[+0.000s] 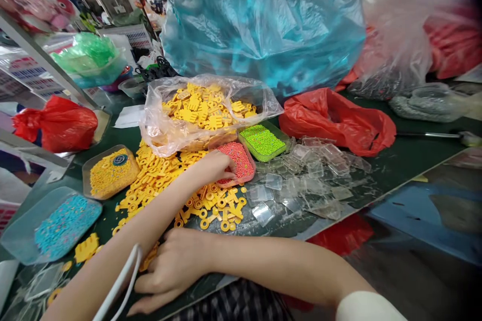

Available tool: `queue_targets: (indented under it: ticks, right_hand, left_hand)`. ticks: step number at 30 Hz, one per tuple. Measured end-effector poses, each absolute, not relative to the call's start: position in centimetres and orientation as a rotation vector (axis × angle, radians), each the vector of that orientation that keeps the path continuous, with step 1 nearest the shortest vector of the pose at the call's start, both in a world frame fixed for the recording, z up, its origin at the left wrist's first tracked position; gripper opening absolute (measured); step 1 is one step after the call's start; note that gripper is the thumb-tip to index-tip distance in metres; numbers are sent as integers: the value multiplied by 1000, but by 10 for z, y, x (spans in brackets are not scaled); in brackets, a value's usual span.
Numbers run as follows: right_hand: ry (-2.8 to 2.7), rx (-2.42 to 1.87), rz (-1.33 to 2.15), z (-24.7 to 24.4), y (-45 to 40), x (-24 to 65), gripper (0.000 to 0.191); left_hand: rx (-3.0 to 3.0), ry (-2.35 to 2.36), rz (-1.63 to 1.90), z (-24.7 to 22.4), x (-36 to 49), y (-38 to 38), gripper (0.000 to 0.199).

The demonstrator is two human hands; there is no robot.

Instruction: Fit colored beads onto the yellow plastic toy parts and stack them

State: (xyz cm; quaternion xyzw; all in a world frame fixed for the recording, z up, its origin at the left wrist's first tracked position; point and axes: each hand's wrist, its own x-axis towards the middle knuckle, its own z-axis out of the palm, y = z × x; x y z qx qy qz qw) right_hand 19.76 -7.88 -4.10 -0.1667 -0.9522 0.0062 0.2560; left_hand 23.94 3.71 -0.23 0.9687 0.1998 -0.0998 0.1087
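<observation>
Ok so the left hand (211,169) is reaching across the counter (395,180) with its fingertips dipping in at the rim of a red-bead tray (239,163). Can't tell if they're pinching anything, since the hand is hiding that spot. The right hand (173,272) is lying low by the near edge of the counter, fingers loosely curled and not clenching anything I can see, though the fingers could be hiding a small piece.

Right around both hands, a heap of yellow plastic pieces (211,205) is sprawling over the middle of the counter, with rings and toothed bits all lying loose. Just behind it, a clear plastic bag (154,130) is sitting open and holding plenty more of them. A green-bead tray (261,141) is sitting beside the red one, while a yellow-bead tray (109,173) and a blue-bead tray (64,225) are sitting toward the left edge. All 4 are looking well filled. Clear plastic squares (312,175) are lying scattered toward the right edge, and I'm not spotting any sorted or stacked pile of anything. A red plastic bag (339,123) and a big teal plastic bag (259,25) are bunching up along the far edge.
</observation>
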Motion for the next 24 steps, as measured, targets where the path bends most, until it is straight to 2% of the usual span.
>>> queue_targets:
  ticks: [3,8,10,12,16,20,24]
  right_hand:
    - [-2532,-427,6,-29,-81,198,45]
    - [-2408,-666,117,13,-106,239,38]
    - [-2268,-884,274,29,-114,278,31]
    - [-2064,-1251,334,39,-116,324,33]
    - [-1766,-2021,167,35,-98,411,33]
    - [-1812,-2196,113,19,-69,460,28]
    - [-1978,-2329,142,5,-42,472,20]
  left_hand:
    - [2864,625,-221,-3,235,36,11]
    - [2898,685,-116,1,232,32,14]
    - [2908,727,-54,2,231,29,17]
    - [2912,771,-2,2,231,26,20]
    - [2900,809,92,-1,229,22,22]
    - [2869,857,212,1,226,19,25]
    - [2821,885,360,12,216,6,24]
